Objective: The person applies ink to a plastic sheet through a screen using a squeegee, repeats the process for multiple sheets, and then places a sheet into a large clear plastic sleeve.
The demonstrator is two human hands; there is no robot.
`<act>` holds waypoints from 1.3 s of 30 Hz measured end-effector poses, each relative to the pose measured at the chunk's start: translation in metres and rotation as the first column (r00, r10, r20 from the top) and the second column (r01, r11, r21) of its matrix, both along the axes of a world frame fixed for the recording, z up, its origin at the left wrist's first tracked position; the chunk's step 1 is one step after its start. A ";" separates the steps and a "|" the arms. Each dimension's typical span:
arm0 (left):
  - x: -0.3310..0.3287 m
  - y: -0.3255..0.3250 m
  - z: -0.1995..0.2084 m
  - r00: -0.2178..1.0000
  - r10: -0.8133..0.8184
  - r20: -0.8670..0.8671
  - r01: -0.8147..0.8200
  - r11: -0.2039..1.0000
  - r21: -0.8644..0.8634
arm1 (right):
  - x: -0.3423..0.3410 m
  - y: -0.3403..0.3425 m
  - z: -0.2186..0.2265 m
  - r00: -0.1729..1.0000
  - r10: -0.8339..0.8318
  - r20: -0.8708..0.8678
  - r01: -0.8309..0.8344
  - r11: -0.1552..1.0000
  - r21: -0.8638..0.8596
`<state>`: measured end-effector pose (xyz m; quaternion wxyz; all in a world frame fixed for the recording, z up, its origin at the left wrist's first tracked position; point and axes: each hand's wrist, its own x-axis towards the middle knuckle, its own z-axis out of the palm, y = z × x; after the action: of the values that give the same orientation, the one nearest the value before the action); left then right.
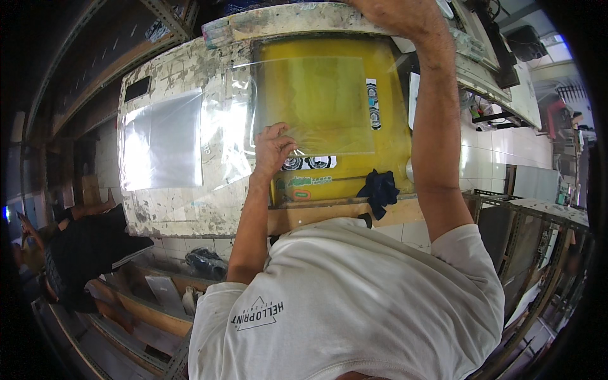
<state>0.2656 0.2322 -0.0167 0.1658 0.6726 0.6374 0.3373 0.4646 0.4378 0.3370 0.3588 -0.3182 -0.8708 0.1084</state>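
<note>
Several left fingers (286, 140) pinch a glossy plastic sheet (323, 107); the right hand's (396, 11) hold I can't tell.

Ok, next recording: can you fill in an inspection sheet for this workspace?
Surface: white table, heavily stained.
Job's things: clear sheet over a yellow panel; patterned strip on the panel's right side; clear plastic on the table at left.
Clutter: dark cloth at the panel's near edge; black flat rectangle at the table's far left.
Grips: left hand at the sheet's near-left corner, pinch unclear; right hand cut off at the top edge.
Cables: none clear enough to tell.
Surroundings: metal shelving; another person at left.
</note>
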 end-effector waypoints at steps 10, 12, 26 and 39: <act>0.001 0.003 0.002 1.000 0.007 -0.024 -0.008 1.000 -0.025 | 0.000 -0.004 0.003 1.000 0.019 -0.016 -0.019 1.000 0.016; 0.001 0.004 0.001 1.000 0.004 -0.001 -0.004 0.999 -0.041 | 0.000 -0.005 0.003 1.000 0.010 -0.008 -0.010 1.000 0.008; 0.001 0.011 0.038 0.991 0.036 0.130 -0.030 0.998 -0.046 | 0.003 0.000 -0.003 1.000 0.005 -0.022 -0.005 1.000 -0.023; 0.010 0.007 0.010 0.970 0.088 -0.228 -0.123 0.981 -0.147 | 0.001 -0.001 0.001 1.000 0.017 -0.006 -0.018 0.999 -0.046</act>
<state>0.2761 0.2394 -0.0065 0.1293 0.6555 0.7118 0.2167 0.4659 0.4365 0.3377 0.3530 -0.3184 -0.8698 0.1324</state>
